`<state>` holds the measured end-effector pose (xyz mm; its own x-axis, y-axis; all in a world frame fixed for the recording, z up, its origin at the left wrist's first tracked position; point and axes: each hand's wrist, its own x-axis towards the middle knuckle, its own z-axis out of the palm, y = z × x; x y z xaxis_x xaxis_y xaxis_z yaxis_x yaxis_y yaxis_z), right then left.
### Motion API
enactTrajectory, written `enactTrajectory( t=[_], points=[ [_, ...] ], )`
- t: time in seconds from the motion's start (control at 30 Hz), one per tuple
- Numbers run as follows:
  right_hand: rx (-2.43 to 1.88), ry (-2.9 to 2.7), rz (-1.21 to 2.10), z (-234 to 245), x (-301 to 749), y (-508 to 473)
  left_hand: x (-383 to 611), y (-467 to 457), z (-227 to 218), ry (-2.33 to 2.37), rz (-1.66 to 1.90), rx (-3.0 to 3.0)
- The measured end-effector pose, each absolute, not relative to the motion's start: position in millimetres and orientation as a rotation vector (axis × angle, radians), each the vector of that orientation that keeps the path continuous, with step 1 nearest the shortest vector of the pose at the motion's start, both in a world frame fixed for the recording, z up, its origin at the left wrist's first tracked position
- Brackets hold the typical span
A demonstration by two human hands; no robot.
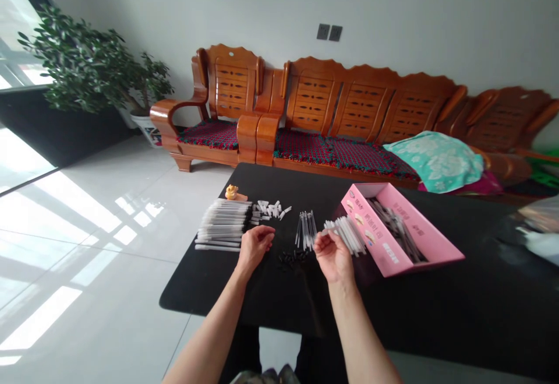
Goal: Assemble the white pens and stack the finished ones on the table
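Note:
My left hand (257, 243) is over the table beside a stack of capped white pens (222, 225), its fingers closed in a pinch. What it holds, if anything, is hidden. My right hand (334, 257) is curled, palm partly up, with thumb and fingertips together; I cannot make out anything in them. It lies between clear pen refills (307, 229) and a row of white pen barrels (346, 235), whose near ends it partly covers. Small black plugs (292, 257) lie scattered between my hands. Short white caps (271, 209) form a loose pile behind my left hand.
An open pink box (404, 229) with dark pen parts stands tilted on the black table (419, 314), right of the barrels. A small yellow figurine (232, 192) sits at the far left edge. Wooden sofas (340, 101) line the wall. Plastic bags (539, 238) are at far right.

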<state>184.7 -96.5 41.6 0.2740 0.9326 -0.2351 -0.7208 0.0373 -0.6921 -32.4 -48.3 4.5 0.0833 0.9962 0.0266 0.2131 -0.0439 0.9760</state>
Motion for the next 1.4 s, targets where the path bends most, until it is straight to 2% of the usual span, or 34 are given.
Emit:
enactTrajectory(
  t=[0.13,0.27,0.5,0.7,0.97,1.4],
  points=[
    [-0.823,-0.322,1.394,45.5,171.9,-99.4,-20.6,-62.8,4.6,1.337,0.847,1.911],
    [-0.835,-0.297,1.400,44.7,171.3,-100.3,-6.9,-73.5,3.1,1.356,0.630,2.106],
    [-0.829,-0.242,1.417,38.4,174.0,-103.3,-0.9,-68.9,-2.3,1.400,0.629,2.153],
    [-0.843,-0.329,1.387,35.1,170.3,-104.9,-4.5,-62.0,-1.5,1.347,0.986,1.721],
    [-0.851,-0.438,1.386,32.5,151.5,-107.5,-2.7,-66.1,12.9,0.801,1.082,0.750],
    [-0.937,-0.513,1.245,41.4,133.9,-108.1,2.2,-76.7,24.6,0.676,1.107,0.702]
  ],
)
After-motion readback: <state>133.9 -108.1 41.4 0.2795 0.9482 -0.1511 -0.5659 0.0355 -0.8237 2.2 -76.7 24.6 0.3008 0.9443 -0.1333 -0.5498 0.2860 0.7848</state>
